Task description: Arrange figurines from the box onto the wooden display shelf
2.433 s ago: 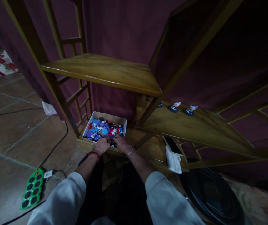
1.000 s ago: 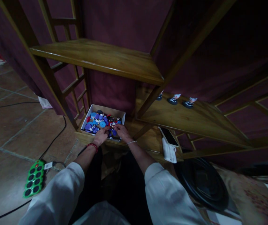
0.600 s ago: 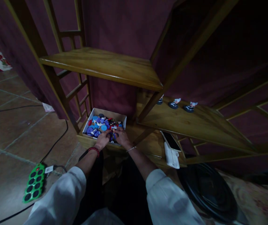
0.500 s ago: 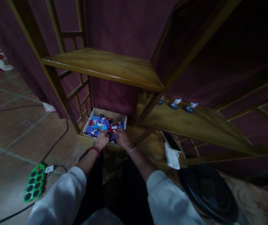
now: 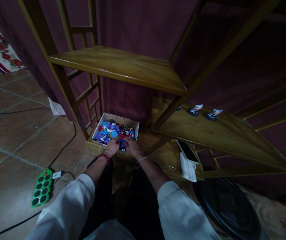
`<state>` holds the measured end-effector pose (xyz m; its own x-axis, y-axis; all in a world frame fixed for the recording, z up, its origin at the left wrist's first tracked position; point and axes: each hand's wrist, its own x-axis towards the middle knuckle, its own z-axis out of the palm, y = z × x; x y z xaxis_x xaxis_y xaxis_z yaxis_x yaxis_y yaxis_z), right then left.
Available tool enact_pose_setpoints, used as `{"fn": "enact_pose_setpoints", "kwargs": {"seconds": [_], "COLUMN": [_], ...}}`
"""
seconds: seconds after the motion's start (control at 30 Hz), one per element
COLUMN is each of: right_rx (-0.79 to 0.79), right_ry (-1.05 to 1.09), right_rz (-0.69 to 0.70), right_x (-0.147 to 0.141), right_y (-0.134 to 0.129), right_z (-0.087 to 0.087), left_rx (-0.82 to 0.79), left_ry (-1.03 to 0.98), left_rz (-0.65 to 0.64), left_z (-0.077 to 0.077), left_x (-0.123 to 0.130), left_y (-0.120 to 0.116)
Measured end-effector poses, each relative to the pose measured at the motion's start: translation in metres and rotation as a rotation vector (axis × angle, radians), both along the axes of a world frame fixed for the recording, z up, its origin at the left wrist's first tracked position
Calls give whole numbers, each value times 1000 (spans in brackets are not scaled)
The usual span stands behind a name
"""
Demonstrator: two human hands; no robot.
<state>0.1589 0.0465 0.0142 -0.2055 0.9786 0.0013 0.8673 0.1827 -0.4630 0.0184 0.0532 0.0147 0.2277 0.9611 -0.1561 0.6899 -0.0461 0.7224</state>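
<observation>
A shallow white-edged cardboard box point(image 5: 136, 130) sits on the lower shelf, filled with small figurines point(image 5: 114, 134) on blue, purple, red and dark round bases. Both my hands reach over its front edge. My left hand point(image 5: 112, 147), with a red bead bracelet at the wrist, has its fingers bent together. Close beside it is my right hand point(image 5: 132, 146), wearing a thin silver bracelet, its fingers also curled inward. Between their fingertips shows a figurine with a red base point(image 5: 121, 135); its exact hold is partly hidden by the fingers. Purple pieces lie just below.
A wooden shelf board point(image 5: 118, 68) juts out above the box. Several-tiered framing holds figurines point(image 5: 213, 115) on the right board point(image 5: 220, 136). A phone point(image 5: 188, 151) rests on a white object point(image 5: 188, 168). A green power strip point(image 5: 42, 187) and cables lie on the tiled floor; a black round stool-like object point(image 5: 229, 206) stands right.
The whole view has shifted slightly, so the shelf and box appear farther right. My fingertips have drawn closer together, and a red base now shows between them.
</observation>
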Motion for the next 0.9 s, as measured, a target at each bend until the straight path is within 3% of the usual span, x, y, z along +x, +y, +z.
{"fn": "enact_pose_setpoints", "kwargs": {"seconds": [0.43, 0.77, 0.9], "right_rx": [-121, -109, -123], "right_ry": [-71, -30, 36], "right_rz": [-55, -99, -138], "right_x": [-8, -11, -12], "right_y": [-4, -3, -3], "right_z": [-1, -6, -5], "left_rx": [-4, 153, 115], "left_ry": [-81, 129, 141], "left_rz": [-52, 220, 243], "left_z": [4, -1, -3], "left_x": [2, -2, -4], "left_y": [1, 10, 20]}}
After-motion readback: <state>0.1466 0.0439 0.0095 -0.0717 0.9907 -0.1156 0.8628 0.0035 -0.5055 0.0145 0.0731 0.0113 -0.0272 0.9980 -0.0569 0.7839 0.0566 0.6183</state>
